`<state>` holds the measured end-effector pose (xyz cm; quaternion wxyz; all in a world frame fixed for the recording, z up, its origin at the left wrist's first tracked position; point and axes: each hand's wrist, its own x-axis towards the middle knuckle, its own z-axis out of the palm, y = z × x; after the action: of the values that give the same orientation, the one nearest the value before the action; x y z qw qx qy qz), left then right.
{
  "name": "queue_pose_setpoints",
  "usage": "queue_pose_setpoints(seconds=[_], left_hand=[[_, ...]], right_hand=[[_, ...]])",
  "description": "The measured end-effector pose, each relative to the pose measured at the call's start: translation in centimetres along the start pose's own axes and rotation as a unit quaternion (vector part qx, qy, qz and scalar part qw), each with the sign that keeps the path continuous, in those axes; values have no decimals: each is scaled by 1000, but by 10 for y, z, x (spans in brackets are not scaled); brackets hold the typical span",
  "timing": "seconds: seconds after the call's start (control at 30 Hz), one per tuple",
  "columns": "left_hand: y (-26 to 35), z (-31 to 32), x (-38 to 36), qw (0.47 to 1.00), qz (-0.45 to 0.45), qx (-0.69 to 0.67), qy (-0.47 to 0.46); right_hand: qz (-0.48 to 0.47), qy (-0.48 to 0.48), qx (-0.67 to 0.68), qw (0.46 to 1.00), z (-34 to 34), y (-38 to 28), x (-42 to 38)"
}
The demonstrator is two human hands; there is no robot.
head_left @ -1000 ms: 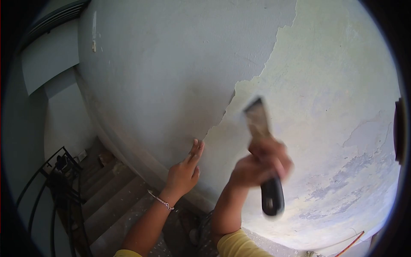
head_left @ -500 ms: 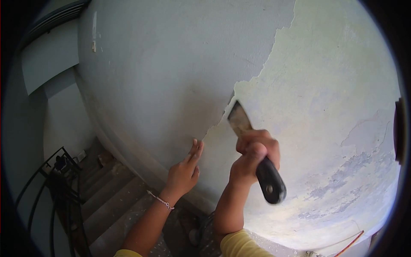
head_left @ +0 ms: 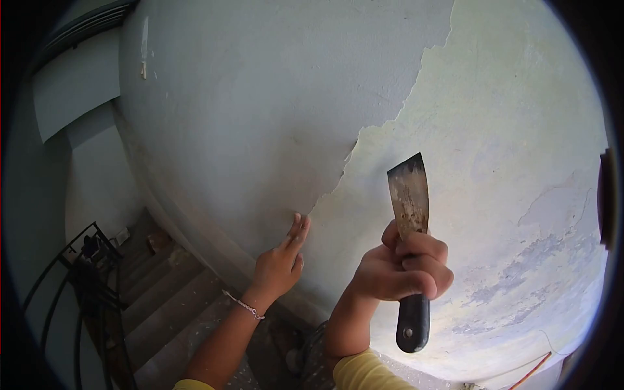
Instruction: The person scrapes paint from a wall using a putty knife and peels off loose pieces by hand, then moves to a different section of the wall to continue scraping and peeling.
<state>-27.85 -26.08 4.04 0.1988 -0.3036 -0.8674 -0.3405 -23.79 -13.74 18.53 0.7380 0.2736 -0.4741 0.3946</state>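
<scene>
My right hand [head_left: 411, 266] is closed round a putty knife [head_left: 409, 198] with a black handle and a stained metal blade. The blade points up and stands apart from the jagged paint edge [head_left: 361, 130], over the pale green part of the wall [head_left: 494, 130]. Left of that edge the wall is covered with grey paint [head_left: 247, 84]. My left hand [head_left: 279, 263] has its fingers stretched out, their tips resting against the wall by the lower end of the paint edge. A bracelet is on the left wrist.
Stairs [head_left: 166, 299] go down at the lower left, beside a black metal railing [head_left: 45, 292]. Rough, flaking patches [head_left: 513, 279] mark the wall at the lower right. An orange-red strip [head_left: 530, 370] lies at the bottom right.
My right hand has moved right and down, taking the putty knife away from the paint edge; the blade now points more upright. My left hand has stayed in place.
</scene>
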Motion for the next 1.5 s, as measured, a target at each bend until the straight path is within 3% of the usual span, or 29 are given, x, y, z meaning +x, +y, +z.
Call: queue_pose_setpoints(seconds=[0.03,0.1,0.23,0.3,0.37,0.43,0.47,0.7,0.77,0.83,0.9,0.97,1.03,1.07,1.1,1.2,1.3,1.37,1.43,1.5], left_hand=[[0,-1,0,1000,-8,0,-5],[3,0,-2,1000,-14,-3,-14],[2,-2,0,1000,-8,-3,-5],[1,-2,0,1000,-3,-3,7],[1,-1,-1,1000,-4,13,2],[3,-3,-2,1000,-18,-11,-12],[3,-4,-1,999,-30,-26,-27],[-1,-3,-1,1000,6,2,15],[-1,-3,-1,1000,8,-11,12],[1,-7,0,1000,-3,-16,-2],[2,-7,0,1000,-13,-14,-22],[0,-3,-1,1000,9,1,15],[-1,-3,-3,1000,7,0,8],[-2,-3,0,1000,8,-2,7],[-3,-3,1,1000,6,-5,11],[-1,-1,-2,1000,12,-10,19],[2,-7,1,998,-40,-20,-55],[1,-4,-1,1000,-14,-16,-20],[-2,-4,-2,1000,-11,-14,-17],[-1,-3,-1,1000,-9,-20,-10]], right_hand=[[27,1,-47,999,2,0,1],[139,-89,-12,986,6,19,-13],[50,-79,-67,993,4,-2,-2],[-7,-14,77,997,-1,-6,0],[-26,-32,20,999,-2,0,0],[74,-92,-54,991,10,23,-16],[111,-137,-28,984,12,28,-20],[-10,-134,45,990,6,-18,-4],[-7,-53,-13,998,10,-14,-5],[35,-81,-109,990,16,11,-11],[86,-49,-55,993,12,16,-22],[45,-109,-60,991,11,6,-13],[3,-74,-32,997,4,-7,-6],[3,-23,81,996,-1,-11,-6],[-15,-38,120,992,-6,-13,-2],[27,-93,-24,995,0,8,-16],[48,-111,-67,990,3,12,-21],[34,-125,-23,991,0,-2,-18],[21,-46,107,993,-5,-10,-18],[-7,-44,106,993,-6,-3,-20]])
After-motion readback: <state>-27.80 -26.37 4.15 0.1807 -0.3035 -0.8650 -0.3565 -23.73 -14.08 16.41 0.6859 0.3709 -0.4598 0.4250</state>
